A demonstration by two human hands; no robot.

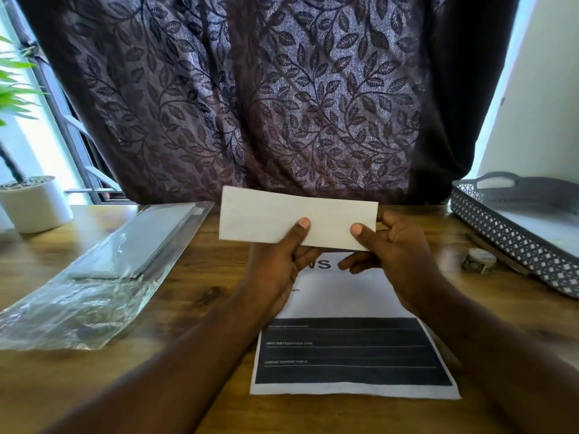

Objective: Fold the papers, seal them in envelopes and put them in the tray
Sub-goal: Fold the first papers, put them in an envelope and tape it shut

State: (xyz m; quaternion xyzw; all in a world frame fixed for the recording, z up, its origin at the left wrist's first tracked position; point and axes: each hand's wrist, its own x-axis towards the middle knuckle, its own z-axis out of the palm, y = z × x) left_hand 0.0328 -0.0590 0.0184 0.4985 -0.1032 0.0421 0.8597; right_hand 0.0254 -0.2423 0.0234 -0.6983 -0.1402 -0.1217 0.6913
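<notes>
Head view: left hand [275, 264] and right hand [398, 255] pinch a white oblong [282, 214], envelope or paper unclear.
Printed sheet [351, 355] heading hidden; tray [501, 233] cut off at right; wooden desk [194, 308], curtain [250, 104].

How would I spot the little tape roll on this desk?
Find the grey lattice tray at the right edge of the wooden desk. Just outside its long patterned wall sits the tape roll. It is the only small round thing there, with a dark pattern on pale tape.
</notes>
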